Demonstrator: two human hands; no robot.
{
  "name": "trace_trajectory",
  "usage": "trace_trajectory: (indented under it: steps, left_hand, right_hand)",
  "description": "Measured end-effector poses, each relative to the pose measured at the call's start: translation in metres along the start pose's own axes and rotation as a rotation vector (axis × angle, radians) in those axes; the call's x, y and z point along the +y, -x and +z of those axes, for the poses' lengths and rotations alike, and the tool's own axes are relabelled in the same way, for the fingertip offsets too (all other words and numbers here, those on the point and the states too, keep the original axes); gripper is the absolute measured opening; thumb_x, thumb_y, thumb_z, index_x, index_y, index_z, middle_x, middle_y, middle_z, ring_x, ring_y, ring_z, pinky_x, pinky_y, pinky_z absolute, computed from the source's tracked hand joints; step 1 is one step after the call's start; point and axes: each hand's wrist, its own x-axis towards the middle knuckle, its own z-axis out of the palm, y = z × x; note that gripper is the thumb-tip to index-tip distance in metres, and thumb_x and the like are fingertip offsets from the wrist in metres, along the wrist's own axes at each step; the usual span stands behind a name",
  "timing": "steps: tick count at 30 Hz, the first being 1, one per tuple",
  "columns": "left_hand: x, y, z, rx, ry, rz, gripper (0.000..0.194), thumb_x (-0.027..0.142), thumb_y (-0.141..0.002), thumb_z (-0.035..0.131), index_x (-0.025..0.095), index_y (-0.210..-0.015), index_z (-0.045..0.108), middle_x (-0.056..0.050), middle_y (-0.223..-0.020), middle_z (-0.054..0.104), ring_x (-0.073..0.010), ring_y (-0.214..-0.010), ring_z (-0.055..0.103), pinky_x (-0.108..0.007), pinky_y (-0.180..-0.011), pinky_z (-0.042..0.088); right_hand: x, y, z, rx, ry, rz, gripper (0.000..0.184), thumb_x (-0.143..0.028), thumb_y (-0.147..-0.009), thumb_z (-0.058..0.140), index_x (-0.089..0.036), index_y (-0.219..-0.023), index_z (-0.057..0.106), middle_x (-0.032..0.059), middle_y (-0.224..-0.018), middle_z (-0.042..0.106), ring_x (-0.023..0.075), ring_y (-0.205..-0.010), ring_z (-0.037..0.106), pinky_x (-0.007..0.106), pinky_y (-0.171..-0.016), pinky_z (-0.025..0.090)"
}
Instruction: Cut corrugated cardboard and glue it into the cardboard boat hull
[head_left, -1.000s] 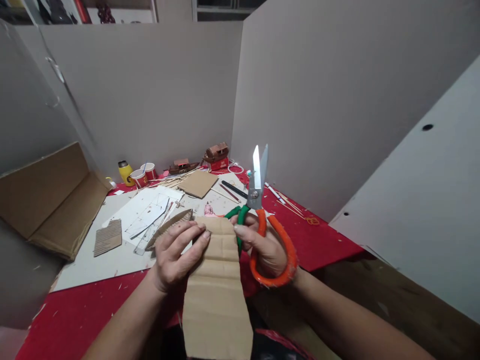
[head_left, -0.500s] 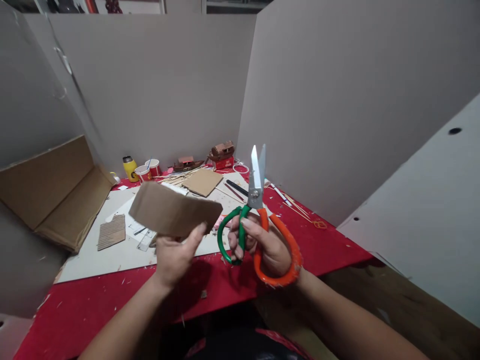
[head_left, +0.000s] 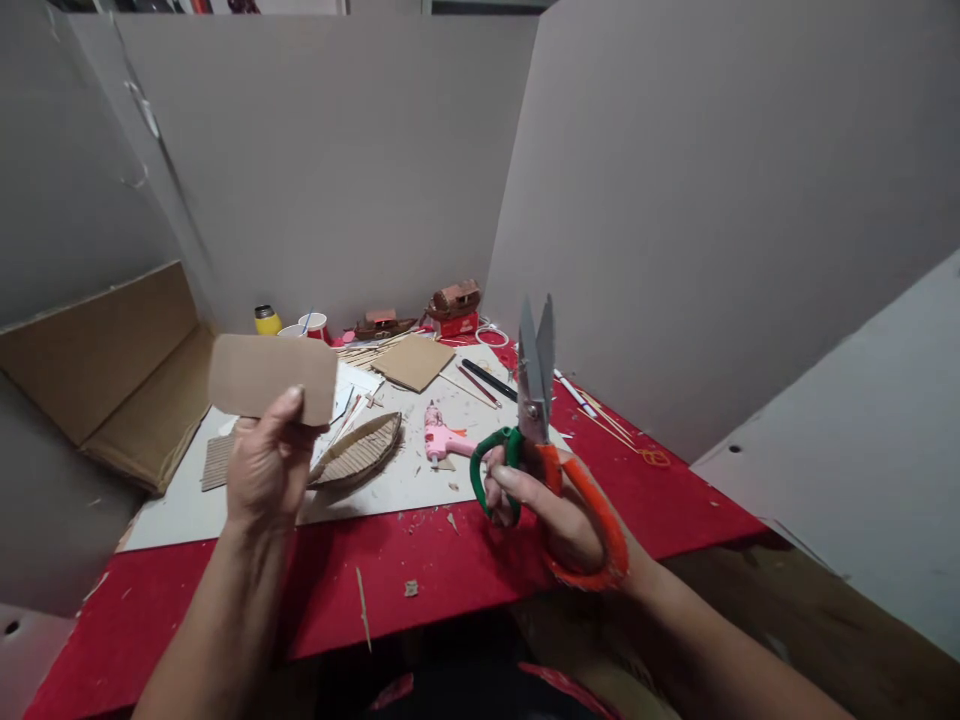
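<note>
My left hand (head_left: 266,465) grips a flat brown piece of cardboard (head_left: 274,372) by its lower edge, thumb on the near face. The piece has rounded left corners and is raised above the table. In my right hand (head_left: 551,505) are large scissors (head_left: 535,370) with one green and one orange handle loop; their blades point up and stand slightly apart. Between my hands, a boat-shaped corrugated cardboard form (head_left: 361,452) lies on the white board (head_left: 405,500). Beside it rests a pink glue gun (head_left: 448,438).
A folded cardboard sheet (head_left: 142,390) leans at the left. Small model boats (head_left: 455,298), cups (head_left: 315,322) and a yellow bottle (head_left: 267,320) stand at the back. A square cardboard sheet (head_left: 414,361), pens (head_left: 489,380) and thin sticks (head_left: 607,418) lie around. Scraps litter the red cloth (head_left: 420,560).
My left hand has moved left with the cardboard, turning its flat face toward me and uncovering the boat-shaped form and glue gun. The scissors have shifted slightly right.
</note>
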Motion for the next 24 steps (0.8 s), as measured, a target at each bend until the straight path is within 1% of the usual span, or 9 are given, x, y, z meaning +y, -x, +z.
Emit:
trace_trajectory:
  steps: [1,3,7,10,14,16,18,20,24]
  left_hand:
    - [0.004,-0.003,-0.001,0.011,0.020,0.039,0.029,0.010,-0.058,0.080,0.018,-0.085,0.071,0.000,-0.083,0.074,-0.0134,-0.076,0.068,-0.019,-0.063,0.058]
    - [0.006,-0.006,-0.002,0.010,0.031,0.045,0.029,0.009,-0.059,0.079,0.019,-0.086,0.071,0.001,-0.083,0.074,-0.0132,-0.078,0.068,-0.019,-0.065,0.058]
    - [-0.006,-0.003,-0.004,-0.040,-0.018,-0.056,0.032,0.012,-0.063,0.079,0.019,-0.093,0.071,0.001,-0.082,0.074,-0.0125,-0.069,0.067,-0.019,-0.057,0.057]
    - [-0.014,0.001,-0.003,-0.085,-0.052,-0.105,0.037,0.014,-0.064,0.079,0.019,-0.100,0.069,0.000,-0.084,0.074,-0.0139,-0.072,0.068,-0.020,-0.057,0.058]
    - [-0.017,0.007,-0.001,-0.159,-0.098,-0.162,0.045,0.016,-0.068,0.078,0.019,-0.111,0.066,-0.004,-0.090,0.075,-0.0178,-0.080,0.069,-0.024,-0.060,0.059]
    - [-0.017,0.009,0.000,-0.202,-0.113,-0.184,0.050,0.017,-0.069,0.077,0.020,-0.117,0.063,-0.004,-0.094,0.075,-0.0202,-0.086,0.070,-0.027,-0.065,0.060]
    - [-0.018,0.012,0.000,-0.231,-0.125,-0.197,0.054,0.017,-0.069,0.078,0.020,-0.120,0.061,-0.005,-0.097,0.075,-0.0214,-0.093,0.069,-0.027,-0.072,0.059]
    - [-0.020,0.014,-0.001,-0.257,-0.145,-0.219,0.057,0.018,-0.068,0.078,0.019,-0.122,0.060,-0.005,-0.097,0.075,-0.0209,-0.092,0.069,-0.026,-0.075,0.058]
    - [-0.021,0.017,-0.002,-0.326,-0.176,-0.284,0.057,0.019,-0.070,0.078,0.018,-0.124,0.059,-0.006,-0.096,0.075,-0.0208,-0.086,0.070,-0.029,-0.076,0.058]
  right_hand:
    - [0.000,0.000,0.000,-0.006,0.019,0.006,0.024,-0.044,-0.089,0.059,-0.020,-0.088,0.057,-0.0008,-0.070,0.059,0.0125,-0.057,0.053,0.027,-0.054,0.045]
    - [-0.001,0.001,0.000,-0.015,0.065,0.014,0.024,-0.044,-0.089,0.059,-0.020,-0.087,0.057,-0.0005,-0.069,0.059,0.0128,-0.057,0.053,0.027,-0.054,0.045]
    - [-0.006,0.001,0.004,-0.026,0.159,-0.010,0.025,-0.043,-0.087,0.060,-0.019,-0.087,0.056,0.0003,-0.069,0.058,0.0134,-0.058,0.053,0.028,-0.054,0.045]
    - [-0.009,0.002,0.007,-0.034,0.206,-0.038,0.024,-0.042,-0.087,0.060,-0.019,-0.089,0.055,0.0003,-0.071,0.057,0.0131,-0.060,0.052,0.027,-0.054,0.045]
    - [-0.009,0.002,0.008,-0.043,0.200,-0.051,0.025,-0.042,-0.087,0.059,-0.018,-0.091,0.054,-0.0001,-0.072,0.057,0.0126,-0.060,0.052,0.027,-0.054,0.045]
    - [-0.009,0.001,0.008,-0.037,0.200,-0.062,0.025,-0.043,-0.087,0.059,-0.018,-0.091,0.054,-0.0002,-0.071,0.056,0.0125,-0.060,0.052,0.027,-0.055,0.045]
    - [-0.008,0.000,0.008,-0.027,0.203,-0.071,0.025,-0.043,-0.087,0.059,-0.019,-0.090,0.055,0.0000,-0.071,0.056,0.0126,-0.060,0.052,0.027,-0.055,0.045]
    - [-0.007,0.000,0.009,-0.022,0.191,-0.068,0.024,-0.043,-0.088,0.059,-0.019,-0.090,0.055,0.0003,-0.072,0.056,0.0129,-0.060,0.052,0.027,-0.055,0.046]
    - [-0.007,0.001,0.011,-0.019,0.139,-0.044,0.023,-0.042,-0.088,0.059,-0.019,-0.091,0.055,0.0006,-0.071,0.056,0.0130,-0.059,0.052,0.027,-0.054,0.046]
